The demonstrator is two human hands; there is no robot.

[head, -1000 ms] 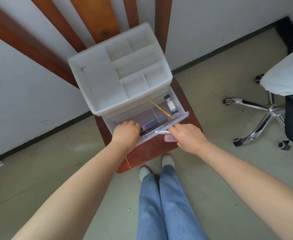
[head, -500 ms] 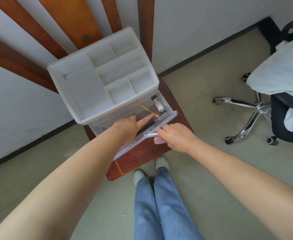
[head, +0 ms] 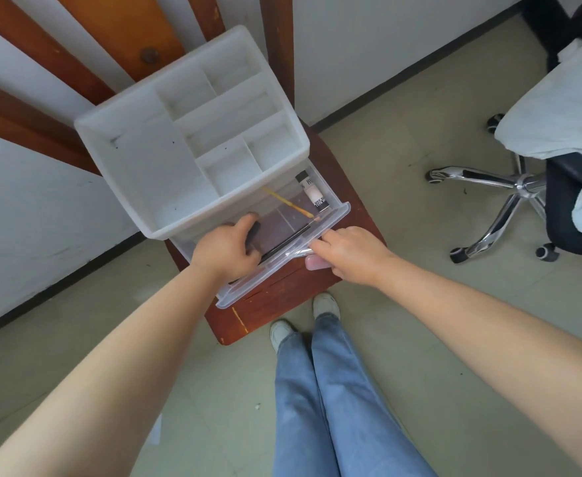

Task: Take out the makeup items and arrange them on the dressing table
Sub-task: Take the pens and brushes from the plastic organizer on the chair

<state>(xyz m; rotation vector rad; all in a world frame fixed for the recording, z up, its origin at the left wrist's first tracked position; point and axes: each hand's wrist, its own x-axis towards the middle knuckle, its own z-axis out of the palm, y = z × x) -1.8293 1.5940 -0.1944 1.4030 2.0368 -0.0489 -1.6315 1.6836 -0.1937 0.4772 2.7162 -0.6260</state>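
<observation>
**Two hands at an open drawer of makeup**

Two bare forearms reach forward over blue jeans (head: 320, 401) and pale shoes (head: 325, 304) on the tiled floor. The left hand (head: 225, 251) is inside the clear drawer (head: 337, 215), fingers curled round a dark item (head: 253, 232) whose kind cannot be told. The right hand (head: 349, 254) grips the drawer's metal handle (head: 296, 253) at the front lip, with a small pink object (head: 317, 263) just under its fingers.

Inside the pulled-out drawer, a long black pencil-like stick (head: 289, 241) lies along the front wall, a thin yellow pencil (head: 287, 203) lies slantwise behind it, and a black-and-white tube (head: 313, 192) sits at the right end. The drawer belongs to a white plastic organiser (head: 138, 160), whose top compartments hold nothing visible. The organiser stands on a reddish-brown wooden seat (head: 282, 301), its slats (head: 275, 46) rising against a white wall.

Well apart to the right stands an office chair with a chrome star base (head: 509, 187), draped in white cloth (head: 558, 108).
</observation>
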